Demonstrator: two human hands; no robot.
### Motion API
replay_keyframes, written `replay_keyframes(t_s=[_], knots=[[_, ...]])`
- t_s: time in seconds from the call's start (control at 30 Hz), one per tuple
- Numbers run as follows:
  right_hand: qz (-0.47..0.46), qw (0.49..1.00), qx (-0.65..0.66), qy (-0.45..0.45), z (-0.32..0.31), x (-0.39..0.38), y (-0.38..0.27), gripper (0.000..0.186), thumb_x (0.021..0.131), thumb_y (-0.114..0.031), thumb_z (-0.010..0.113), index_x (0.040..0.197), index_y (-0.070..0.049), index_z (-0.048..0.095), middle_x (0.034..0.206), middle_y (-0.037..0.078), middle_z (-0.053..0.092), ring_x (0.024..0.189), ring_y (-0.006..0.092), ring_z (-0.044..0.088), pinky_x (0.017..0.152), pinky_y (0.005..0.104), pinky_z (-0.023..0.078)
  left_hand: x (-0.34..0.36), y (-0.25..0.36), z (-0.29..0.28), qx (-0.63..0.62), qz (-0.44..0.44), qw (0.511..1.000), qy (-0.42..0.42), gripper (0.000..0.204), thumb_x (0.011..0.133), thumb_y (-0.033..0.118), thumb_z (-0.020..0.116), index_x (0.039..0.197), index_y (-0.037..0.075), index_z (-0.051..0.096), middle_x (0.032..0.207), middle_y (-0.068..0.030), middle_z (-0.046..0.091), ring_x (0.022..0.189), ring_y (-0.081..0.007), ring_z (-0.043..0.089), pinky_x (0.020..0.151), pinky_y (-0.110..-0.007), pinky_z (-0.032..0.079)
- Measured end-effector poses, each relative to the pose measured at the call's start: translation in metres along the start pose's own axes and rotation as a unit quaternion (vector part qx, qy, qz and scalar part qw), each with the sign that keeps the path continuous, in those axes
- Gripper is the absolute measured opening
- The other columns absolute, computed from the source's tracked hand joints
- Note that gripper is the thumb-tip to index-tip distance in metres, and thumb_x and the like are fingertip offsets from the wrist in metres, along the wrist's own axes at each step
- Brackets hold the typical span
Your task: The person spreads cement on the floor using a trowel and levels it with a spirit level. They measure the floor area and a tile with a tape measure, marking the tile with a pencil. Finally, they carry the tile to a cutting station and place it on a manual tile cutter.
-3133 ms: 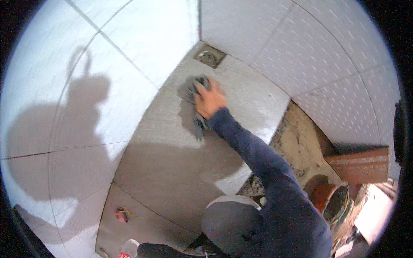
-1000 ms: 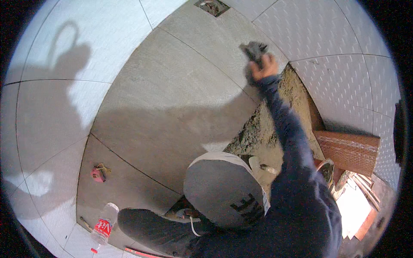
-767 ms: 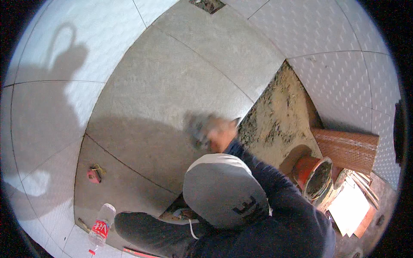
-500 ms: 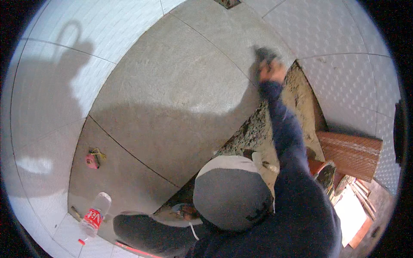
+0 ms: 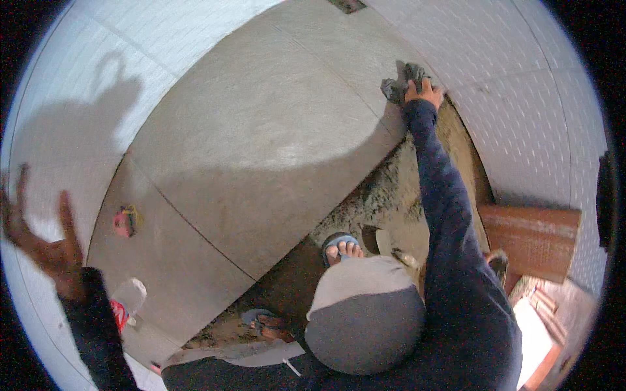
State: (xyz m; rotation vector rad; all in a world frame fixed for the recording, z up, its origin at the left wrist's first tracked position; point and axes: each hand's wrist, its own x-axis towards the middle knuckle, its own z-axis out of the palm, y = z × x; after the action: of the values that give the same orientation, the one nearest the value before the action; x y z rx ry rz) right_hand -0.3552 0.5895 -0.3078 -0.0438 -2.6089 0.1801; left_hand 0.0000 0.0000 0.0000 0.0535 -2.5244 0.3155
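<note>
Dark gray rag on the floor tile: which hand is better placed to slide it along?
Probably the right hand: it grips the dark gray rag on the floor tile. The left hand is open in front of the left wall, well away from the rag.

Upper right of frame: crumpled dark-grey cloth [image 5: 413,73] on flat grey floor tiles [image 5: 274,111], under right hand [image 5: 425,95]. Left: small pink boxy object [image 5: 122,222] on tiles; below it, clear plastic bottle [image 5: 134,293]. Right: brown rectangular panel [image 5: 535,241].
</note>
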Motion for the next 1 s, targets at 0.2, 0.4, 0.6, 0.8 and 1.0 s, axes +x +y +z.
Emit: replay_keyframes(t_s=[0.2,0.4,0.6,0.8,1.0], knots=[[-0.442,0.804,0.261,-0.298,-0.119,-0.232,-0.180,0.020,0.064,-0.013,0.067,0.084,-0.010,0.067,0.089,0.020,0.063,0.095,0.0399,0.061,0.086,0.0519,0.050,-0.068,0.074,0.060,-0.191,-0.071,0.978,-0.039,0.046,0.082,0.005,0.069,0.126,0.009,0.059,0.141,-0.0173,0.051,0.132,-0.0355,0.048,0.111,-0.046,0.037],[-0.231,0.947,0.174,-0.140,-0.003,-0.072,-0.155,0.029,0.084,-0.023,0.063,0.109,-0.008,0.066,0.110,0.024,0.061,0.101,0.0424,0.061,0.093,0.0502,0.047,-0.155,0.043,0.056,-0.248,-0.170,0.936,-0.181,0.038,0.084,0.006,0.067,0.122,0.006,0.061,0.124,-0.0156,0.062,0.119,-0.0334,0.058,0.105,-0.044,0.042],[-0.169,0.969,0.119,-0.138,0.037,-0.004,-0.286,0.036,0.085,-0.038,0.066,0.110,-0.013,0.071,0.107,0.017,0.069,0.105,0.0376,0.063,0.092,0.0474,0.050,-0.192,0.031,0.034,-0.250,-0.256,0.926,-0.124,0.031,0.086,0.008,0.067,0.117,0.006,0.064,0.114,-0.0159,0.065,0.108,-0.0347,0.062,0.095,-0.039,0.047],[-0.561,0.685,0.349,-0.306,-0.125,-0.277,-0.401,0.030,0.071,-0.015,0.066,0.101,-0.013,0.070,0.109,0.020,0.064,0.105,0.0415,0.060,0.084,0.0523,0.053,-0.137,0.034,0.028,-0.275,-0.277,0.912,-0.124,0.030,0.086,0.007,0.066,0.116,0.004,0.064,0.115,-0.0178,0.064,0.106,-0.0339,0.063,0.094,-0.037,0.047],[-0.220,0.952,0.102,-0.185,-0.009,-0.111,-0.346,0.030,0.080,-0.024,0.065,0.109,-0.020,0.070,0.113,0.021,0.062,0.110,0.0407,0.058,0.083,0.0508,0.054,-0.198,0.009,-0.018,-0.239,-0.313,0.914,-0.094,0.032,0.087,0.008,0.066,0.119,0.002,0.063,0.120,-0.0147,0.064,0.112,-0.0287,0.062,0.100,-0.038,0.046]])
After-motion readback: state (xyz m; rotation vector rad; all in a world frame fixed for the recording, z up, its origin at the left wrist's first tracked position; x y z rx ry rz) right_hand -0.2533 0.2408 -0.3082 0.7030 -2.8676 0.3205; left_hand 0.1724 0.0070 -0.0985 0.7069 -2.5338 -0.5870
